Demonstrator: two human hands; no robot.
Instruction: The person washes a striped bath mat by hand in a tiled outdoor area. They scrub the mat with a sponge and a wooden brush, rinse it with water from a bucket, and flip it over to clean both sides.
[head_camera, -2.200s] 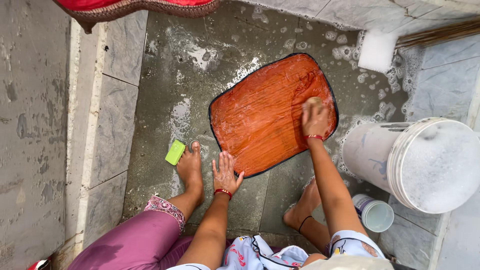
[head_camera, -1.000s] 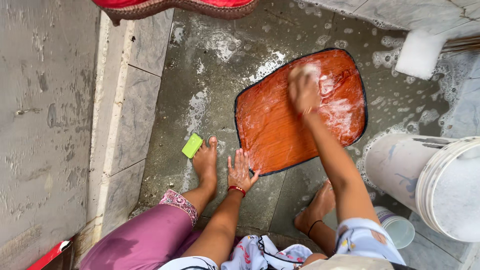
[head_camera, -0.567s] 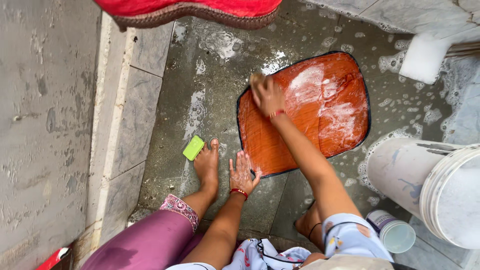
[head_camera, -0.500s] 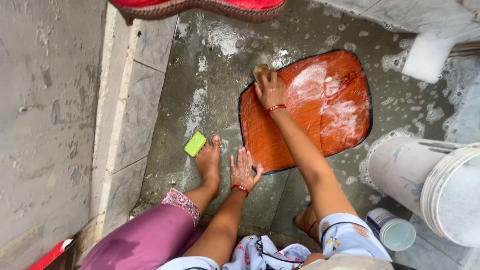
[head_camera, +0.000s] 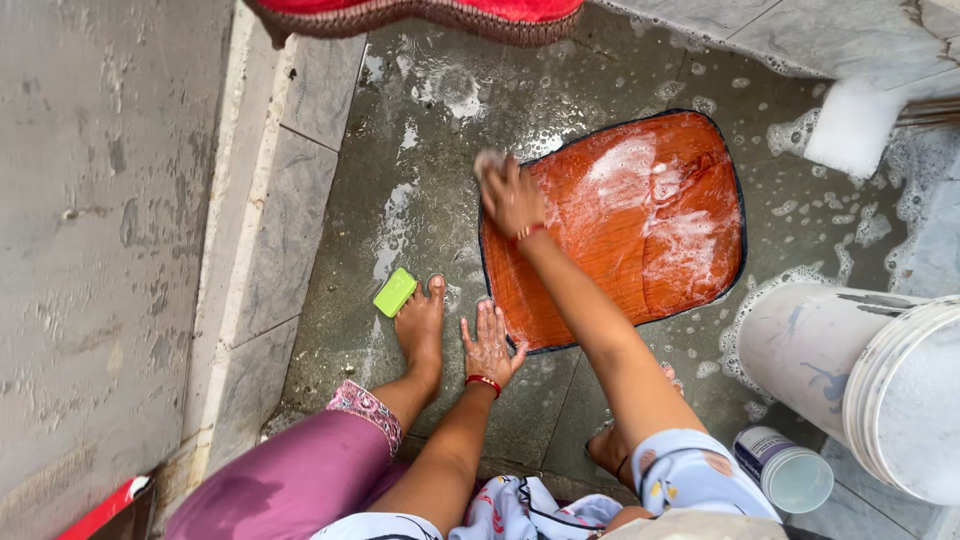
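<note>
Right hand (head_camera: 510, 195): closed round a pale, soapy scrubbing thing (head_camera: 489, 161) at the far left corner of the mat; what kind of scrubber it is cannot be told, as the fingers cover most of it. A red band sits at the wrist.
Left hand (head_camera: 490, 345): flat and spread wide, fingers splayed, holding nothing; it presses on the wet floor with its fingertips touching the mat's near left edge. A red bangle circles the wrist.
Floor (head_camera: 330, 330): wet grey stone, streaked with suds, with a raised tiled kerb along the left.
Orange mat (head_camera: 620, 225): lies flat on the floor ahead of the person, rounded corners, dark trim, white foam across its middle and right part.
White bucket (head_camera: 860, 385): tipped on its side at the right, just beside the mat's near right corner, mouth toward the lower right.
Red cloth (head_camera: 420, 15): hangs into view along the top edge, patterned border.
White foam block (head_camera: 850, 125): at the upper right, beyond the mat.
Left foot (head_camera: 420, 325): bare, planted just left of the left hand.
Small plastic tub (head_camera: 785, 468): near the bucket, lower right.
Green soap bar (head_camera: 394, 291): on the floor, touching or nearly touching the left foot's toes.
</note>
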